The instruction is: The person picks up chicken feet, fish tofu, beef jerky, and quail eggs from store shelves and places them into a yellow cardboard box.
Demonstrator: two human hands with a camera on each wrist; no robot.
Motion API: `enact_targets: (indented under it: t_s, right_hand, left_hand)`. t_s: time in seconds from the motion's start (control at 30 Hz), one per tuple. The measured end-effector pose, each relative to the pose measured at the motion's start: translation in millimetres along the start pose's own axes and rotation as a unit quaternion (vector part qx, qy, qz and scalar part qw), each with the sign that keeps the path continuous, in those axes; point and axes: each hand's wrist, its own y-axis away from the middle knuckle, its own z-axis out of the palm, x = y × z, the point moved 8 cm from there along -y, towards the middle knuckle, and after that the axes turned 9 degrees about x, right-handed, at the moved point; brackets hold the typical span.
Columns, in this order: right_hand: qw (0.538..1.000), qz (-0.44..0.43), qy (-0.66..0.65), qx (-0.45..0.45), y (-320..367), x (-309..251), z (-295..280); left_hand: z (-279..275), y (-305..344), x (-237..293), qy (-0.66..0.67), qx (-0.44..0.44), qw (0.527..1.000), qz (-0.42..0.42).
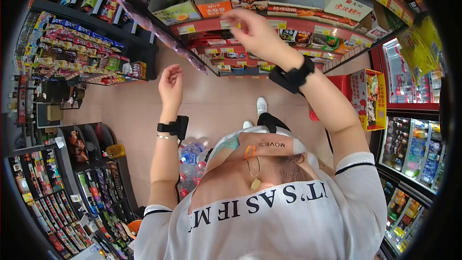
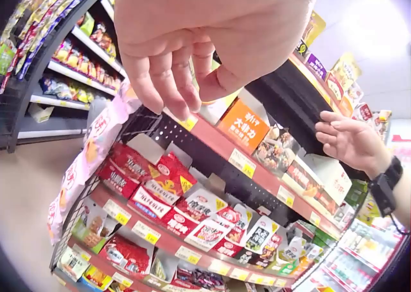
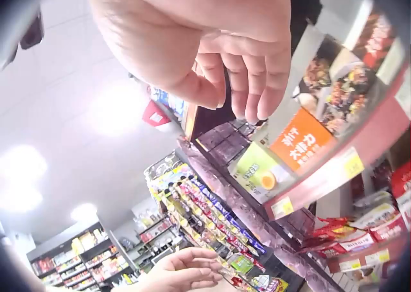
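My right hand point(image 1: 257, 33) is raised in front of the upper snack shelf, holding nothing, its fingers loosely bent. Nearest to it are an orange display box point(image 1: 215, 8) and a box with pictures of food point(image 3: 334, 80). Beside the orange box stands a green-and-white box with an egg picture point(image 3: 257, 170). Lower and to the left, my left hand point(image 1: 172, 86) hangs in the air with loosely curled fingers and nothing in them. In the left wrist view, red snack packets point(image 2: 192, 208) fill the lower shelf beyond that hand.
Price tags point(image 1: 186, 29) line the red shelf edge. Purple packets point(image 1: 163, 33) hang along the shelf's left end. A rack of snack bags point(image 1: 82, 48) stands at left, drinks fridges point(image 1: 409, 144) at right. Bottled water point(image 1: 192, 156) is on the floor by my left arm.
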Motion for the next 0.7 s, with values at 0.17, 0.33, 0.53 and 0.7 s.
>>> enact_targets:
  t_s: [0.17, 0.33, 0.53, 0.7]
  right_hand:
    - [0.971, -0.182, 0.149, -0.038, -61, -22, 47]
    - [0.926, -0.295, 0.229, -0.057, -108, -11, 88]
    - [0.902, -0.236, 0.303, -0.199, -157, 31, 124]
    - [0.944, -0.145, 0.265, -0.132, -166, 28, 87]
  left_hand:
    - [4, -53, 54, -0.029, 0.028, 0.995, 0.097]
    - [13, -96, 105, -0.094, 0.043, 0.983, 0.149]
    - [33, -142, 141, -0.229, 0.057, 0.940, 0.244]
    - [68, -197, 126, -0.365, -0.033, 0.884, 0.289]
